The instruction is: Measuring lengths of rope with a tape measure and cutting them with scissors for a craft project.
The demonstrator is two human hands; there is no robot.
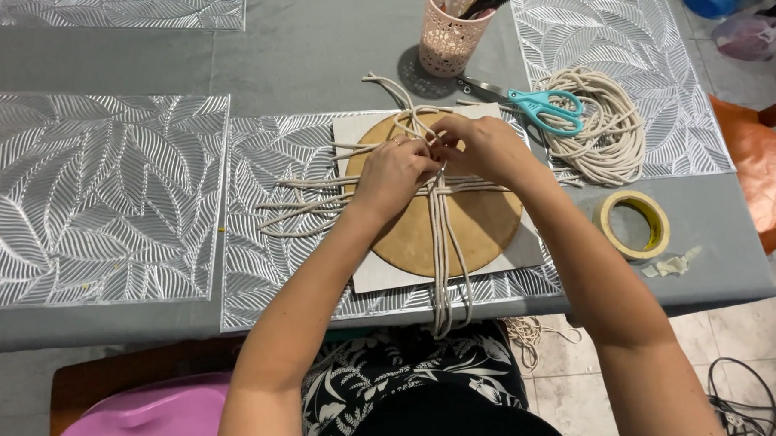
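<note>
1. Both forearms reach forward; the left hand (392,170) and the right hand (486,146) meet, each grip pinching the cords (439,212) over one round board (479,228).
2. On the bench (313,49): one scissors (539,105), one tape roll (633,224), one cup (450,35).

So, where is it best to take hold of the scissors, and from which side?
Probably by the turquoise handles of the scissors, coming from the right. The loops lie free on the coil of cord; the blades point left toward the pink cup.

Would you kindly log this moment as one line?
left hand: grips cords | right hand: grips cords | on round board | scissors, tape roll nearby
</note>
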